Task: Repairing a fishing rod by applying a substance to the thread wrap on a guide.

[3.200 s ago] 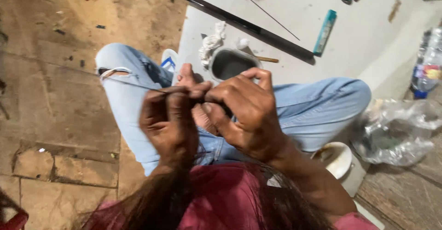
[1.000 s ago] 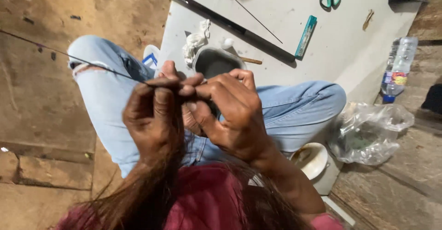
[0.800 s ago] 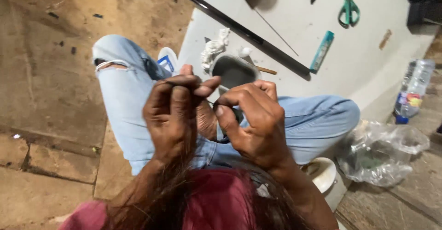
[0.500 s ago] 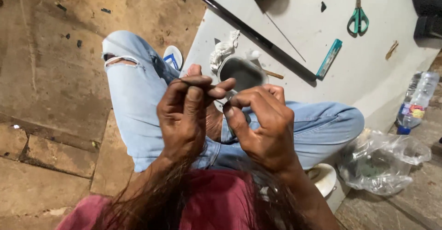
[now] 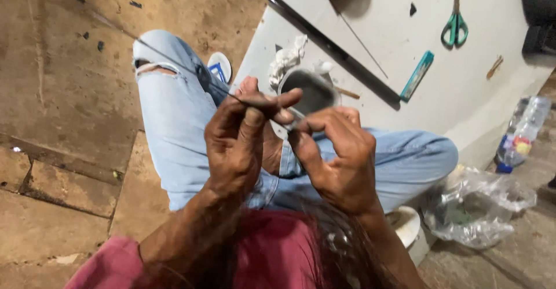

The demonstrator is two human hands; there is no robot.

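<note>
I sit on the floor in torn light-blue jeans [image 5: 174,127]. My left hand [image 5: 237,144] pinches a thin dark rod [image 5: 191,72] that runs up and to the left across my knee. My right hand [image 5: 339,161] is close beside it, fingers curled, pressing a small pale flat piece [image 5: 282,128] against the rod's near end. What that piece is cannot be made out. Just beyond my fingers stands a round cup with grey contents [image 5: 313,89].
A white board [image 5: 480,92] on the floor carries a long black rod [image 5: 324,37], green scissors [image 5: 454,28], a teal tube [image 5: 418,75] and a crumpled white wad [image 5: 286,57]. A plastic bottle [image 5: 524,130], a clear bag [image 5: 480,208] and a white bowl [image 5: 405,225] lie to my right.
My view has swung a little, moving the board's items to the right. Both hands have stayed together on the thin rod, with only small finger shifts.
</note>
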